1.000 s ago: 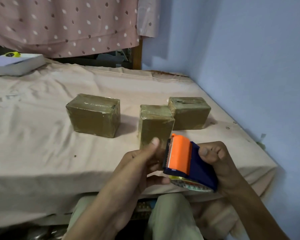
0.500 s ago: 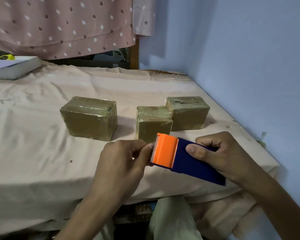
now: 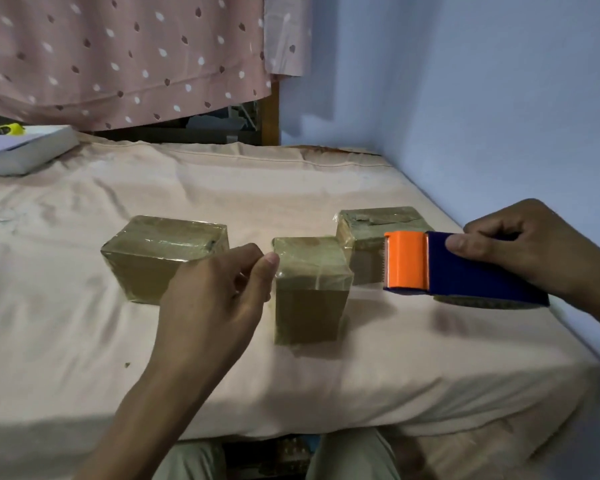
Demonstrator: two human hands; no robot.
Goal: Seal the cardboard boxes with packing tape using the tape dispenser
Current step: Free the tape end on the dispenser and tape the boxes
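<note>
**Right hand gripping dispenser, cutter end aimed left**

Right hand [image 3: 530, 247] is gripping the dispenser [image 3: 465, 268], its long axis lying level. Left hand [image 3: 215, 299], fingers loosely curled and holding nothing, is hovering nearer the middle box [image 3: 310, 289], which is sitting left of the cutter.

Three cardboard boxes [image 3: 165, 261] [image 3: 310, 289] [image 3: 368, 244], brown, wrapped in clear glossy tape with shiny wrinkles. Tape dispenser [image 3: 461, 268] of smooth matt plastic, orange at the front, dark blue behind, a toothed edge on its front. Bed sheet [image 3: 66, 306] of soft matt peach cloth, creased and lightly stained. Curtain [image 3: 118, 53] of thin pink dotted cloth. Wall [image 3: 482, 81] painted matt blue. Flat white box [image 3: 25, 150] of smooth card.
</note>
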